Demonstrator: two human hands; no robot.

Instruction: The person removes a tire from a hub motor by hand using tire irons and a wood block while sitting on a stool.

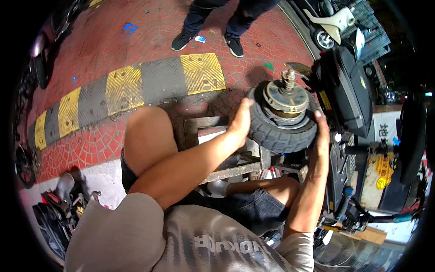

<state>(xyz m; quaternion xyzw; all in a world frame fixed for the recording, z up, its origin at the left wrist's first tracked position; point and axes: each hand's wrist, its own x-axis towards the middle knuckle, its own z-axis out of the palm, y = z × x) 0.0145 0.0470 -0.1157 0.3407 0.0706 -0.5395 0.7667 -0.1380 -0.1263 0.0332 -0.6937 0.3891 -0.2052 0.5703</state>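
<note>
A small hub-motor wheel [283, 138] with a black treaded tyre is held up in front of me, its threaded axle [288, 81] pointing upward. My left hand [241, 119] presses against the tyre's left side, with the thumb toward the top. On the opposite side my right hand [321, 132] grips the tyre, its fingers partly hidden behind the rubber. A worn wooden frame [233, 172] stands below the wheel, between my knees.
A yellow and black speed bump [163, 81] crosses the red paved floor. Beyond it stands another person [231, 20] in dark trousers. To the right are a black scooter part [346, 90] and a parked scooter [330, 25]. Tools [63, 211] lie at the lower left.
</note>
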